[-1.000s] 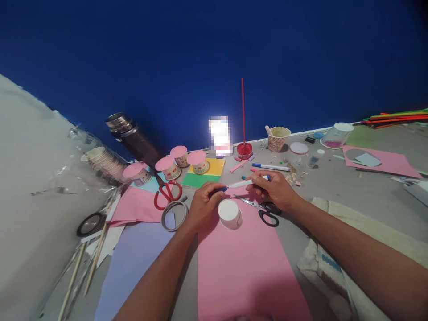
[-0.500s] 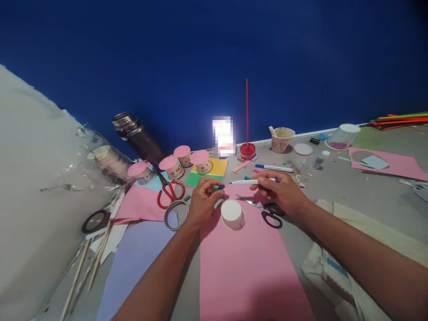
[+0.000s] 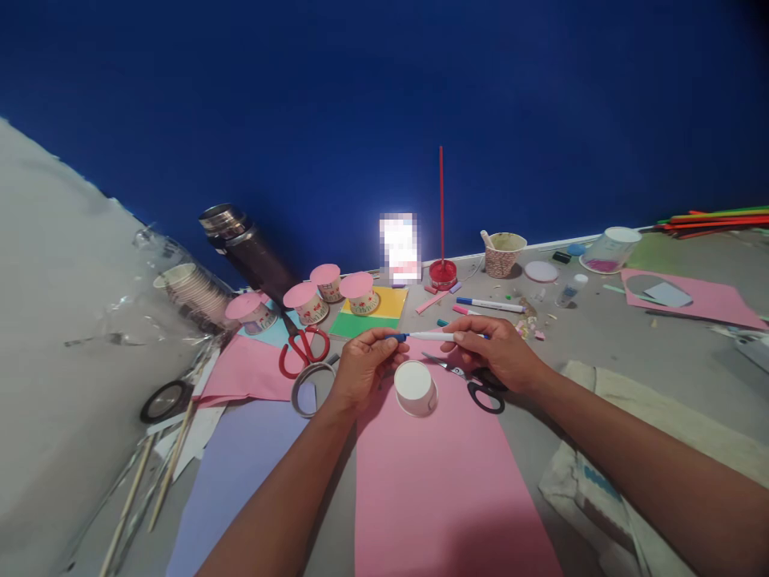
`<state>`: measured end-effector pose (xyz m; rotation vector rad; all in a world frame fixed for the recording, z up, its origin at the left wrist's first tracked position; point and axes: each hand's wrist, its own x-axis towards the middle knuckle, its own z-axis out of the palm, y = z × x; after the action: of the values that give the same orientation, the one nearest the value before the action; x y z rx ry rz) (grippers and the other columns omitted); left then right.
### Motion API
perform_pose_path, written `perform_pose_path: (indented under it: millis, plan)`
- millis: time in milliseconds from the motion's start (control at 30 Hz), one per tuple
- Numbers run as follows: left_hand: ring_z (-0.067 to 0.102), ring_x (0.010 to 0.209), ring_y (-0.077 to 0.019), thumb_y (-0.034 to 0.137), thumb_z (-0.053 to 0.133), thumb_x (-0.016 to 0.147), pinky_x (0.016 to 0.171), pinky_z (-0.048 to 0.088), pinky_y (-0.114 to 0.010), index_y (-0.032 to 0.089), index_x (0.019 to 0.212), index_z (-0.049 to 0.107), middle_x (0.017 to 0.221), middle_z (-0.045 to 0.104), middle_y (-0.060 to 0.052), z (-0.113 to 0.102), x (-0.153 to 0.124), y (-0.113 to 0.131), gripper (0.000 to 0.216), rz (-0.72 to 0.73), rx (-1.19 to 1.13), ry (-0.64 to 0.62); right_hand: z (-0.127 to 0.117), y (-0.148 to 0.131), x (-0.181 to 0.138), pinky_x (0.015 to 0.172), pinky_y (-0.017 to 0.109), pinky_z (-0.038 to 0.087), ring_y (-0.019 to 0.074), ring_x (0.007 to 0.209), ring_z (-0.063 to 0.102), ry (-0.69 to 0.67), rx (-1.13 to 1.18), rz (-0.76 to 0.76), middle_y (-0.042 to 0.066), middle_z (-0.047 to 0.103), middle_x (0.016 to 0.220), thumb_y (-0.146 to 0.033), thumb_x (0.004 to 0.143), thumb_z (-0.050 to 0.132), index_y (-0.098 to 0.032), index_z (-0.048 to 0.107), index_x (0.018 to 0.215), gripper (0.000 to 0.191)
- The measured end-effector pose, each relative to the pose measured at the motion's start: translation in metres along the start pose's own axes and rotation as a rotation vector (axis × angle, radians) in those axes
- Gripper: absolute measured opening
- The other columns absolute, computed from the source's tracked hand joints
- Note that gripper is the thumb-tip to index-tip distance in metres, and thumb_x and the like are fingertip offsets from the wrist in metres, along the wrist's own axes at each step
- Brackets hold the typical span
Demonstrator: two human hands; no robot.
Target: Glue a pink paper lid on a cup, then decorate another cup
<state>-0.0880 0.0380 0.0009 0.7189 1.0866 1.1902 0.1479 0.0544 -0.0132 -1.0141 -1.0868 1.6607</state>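
My right hand [image 3: 486, 346] pinches a white felt-tip pen [image 3: 431, 336] with a blue end, held level above the table. My left hand [image 3: 368, 361] is closed on the pen's blue cap [image 3: 396, 337], which meets the pen's tip. Just below them a white paper cup [image 3: 414, 386] stands upside down on a long pink paper sheet [image 3: 444, 481]. Scissors with black handles [image 3: 485, 397] lie beside the cup, partly under my right hand. Left of my left hand are a grey tape roll [image 3: 312, 391] and red-handled scissors [image 3: 305, 353].
Several small cups with pink tops [image 3: 359, 285] stand at the back left, near a dark flask [image 3: 249, 252]. Further right are a red pot with an upright stick [image 3: 443, 275], a patterned cup [image 3: 505, 256] and more markers [image 3: 489, 304]. A cloth [image 3: 594, 449] lies at right.
The pen in my right hand has moved left, and its tip now meets the cap in my left hand. Before, a gap lay between them.
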Motion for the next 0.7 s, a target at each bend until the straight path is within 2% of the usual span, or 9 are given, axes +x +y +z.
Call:
perform_pose_path:
  millis: [133, 300, 367, 467, 567, 633, 700]
  plan:
    - [0.068, 0.061, -0.0126, 0.035, 0.100, 0.054, 0.062, 0.055, -0.024, 0.013, 0.090, 0.075, 0.077, 0.080, -0.009, 0.001, 0.000, 0.000, 0.049, 0.000, 0.056, 0.049, 0.001, -0.001, 0.000, 0.045, 0.022, 0.044, 0.0074, 0.050, 0.051, -0.012, -0.056, -0.001, 0.009, 0.080, 0.082, -0.044, 0.076, 0.085, -0.016, 0.078, 0.097, 0.036]
    - [0.071, 0.061, -0.0168, 0.041, 0.098, 0.058, 0.050, 0.046, -0.021, 0.013, 0.093, 0.081, 0.075, 0.080, -0.011, -0.002, -0.002, 0.002, 0.047, 0.038, 0.338, 0.068, 0.010, -0.001, -0.003, 0.045, 0.021, 0.046, 0.0089, 0.051, 0.057, -0.081, -0.147, -0.047, 0.005, 0.077, 0.077, -0.046, 0.080, 0.079, -0.016, 0.075, 0.097, 0.035]
    - [0.072, 0.062, -0.0188, 0.044, 0.096, 0.061, 0.049, 0.048, -0.023, 0.014, 0.094, 0.082, 0.077, 0.081, -0.012, -0.005, -0.001, 0.004, 0.047, 0.069, 0.408, 0.056, 0.015, 0.001, -0.003, 0.044, 0.021, 0.047, 0.0092, 0.050, 0.059, -0.100, -0.183, -0.078, 0.003, 0.076, 0.079, -0.045, 0.085, 0.073, -0.017, 0.074, 0.101, 0.033]
    - [0.075, 0.069, -0.0211, 0.046, 0.095, 0.063, 0.061, 0.057, -0.029, 0.016, 0.094, 0.083, 0.080, 0.082, -0.010, -0.008, 0.002, 0.007, 0.045, 0.146, 0.437, 0.039, 0.022, 0.002, -0.003, 0.043, 0.021, 0.045, 0.0093, 0.052, 0.060, -0.089, -0.254, -0.147, 0.003, 0.077, 0.084, -0.041, 0.089, 0.065, -0.017, 0.073, 0.105, 0.029]
    - [0.076, 0.075, -0.0213, 0.046, 0.094, 0.065, 0.071, 0.059, -0.031, 0.018, 0.094, 0.083, 0.081, 0.082, -0.008, -0.007, 0.004, 0.010, 0.042, 0.214, 0.459, 0.058, 0.024, -0.006, -0.003, 0.047, 0.022, 0.047, 0.0115, 0.057, 0.063, -0.096, -0.326, -0.156, 0.004, 0.079, 0.089, -0.036, 0.091, 0.061, -0.019, 0.072, 0.105, 0.025]
    - [0.077, 0.081, -0.0209, 0.047, 0.091, 0.070, 0.074, 0.060, -0.031, 0.020, 0.102, 0.083, 0.090, 0.083, -0.008, -0.006, 0.005, 0.012, 0.043, 0.280, 0.449, 0.100, 0.020, -0.015, -0.001, 0.055, 0.025, 0.051, 0.0133, 0.064, 0.067, -0.087, -0.430, -0.197, 0.003, 0.080, 0.093, -0.033, 0.092, 0.059, -0.020, 0.072, 0.104, 0.021]
    - [0.077, 0.087, -0.0201, 0.051, 0.087, 0.075, 0.076, 0.059, -0.031, 0.023, 0.113, 0.079, 0.104, 0.083, -0.008, -0.007, 0.006, 0.014, 0.048, 0.343, 0.399, 0.137, 0.011, -0.021, 0.005, 0.071, 0.027, 0.054, 0.0150, 0.078, 0.071, 0.000, -0.647, -0.308, 0.002, 0.080, 0.098, -0.028, 0.095, 0.058, -0.021, 0.073, 0.100, 0.018]
